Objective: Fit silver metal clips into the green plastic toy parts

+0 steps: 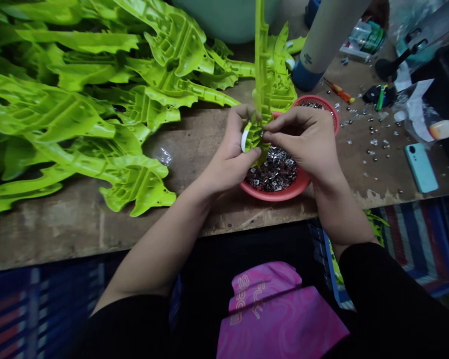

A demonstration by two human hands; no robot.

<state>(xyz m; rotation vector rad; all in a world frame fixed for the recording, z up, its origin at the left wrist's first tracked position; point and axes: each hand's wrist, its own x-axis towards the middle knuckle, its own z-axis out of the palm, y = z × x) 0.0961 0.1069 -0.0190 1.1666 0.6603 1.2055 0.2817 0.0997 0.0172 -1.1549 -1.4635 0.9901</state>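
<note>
My left hand (230,157) is closed around the lower end of a lime-green ribbed plastic part (261,75), which stands upright with a white round piece (244,140) on its side. Thumb and forefinger of my right hand (314,137) pinch at the ribs of this part, against a small shiny metal piece (262,133); its exact shape is too small to tell. Right below both hands sits a red bowl (275,195) holding many small metal clips (277,172). Behind my right hand is a red mesh basket (336,117) with more small metal bits.
A large heap of similar green parts (78,114) covers the table's left. To the right lie an orange screwdriver (338,90), scattered metal bits (374,142) and a teal phone (421,167). A grey-and-blue cylinder (324,40) rises behind the basket. Blue crates (439,249) stand below the edge.
</note>
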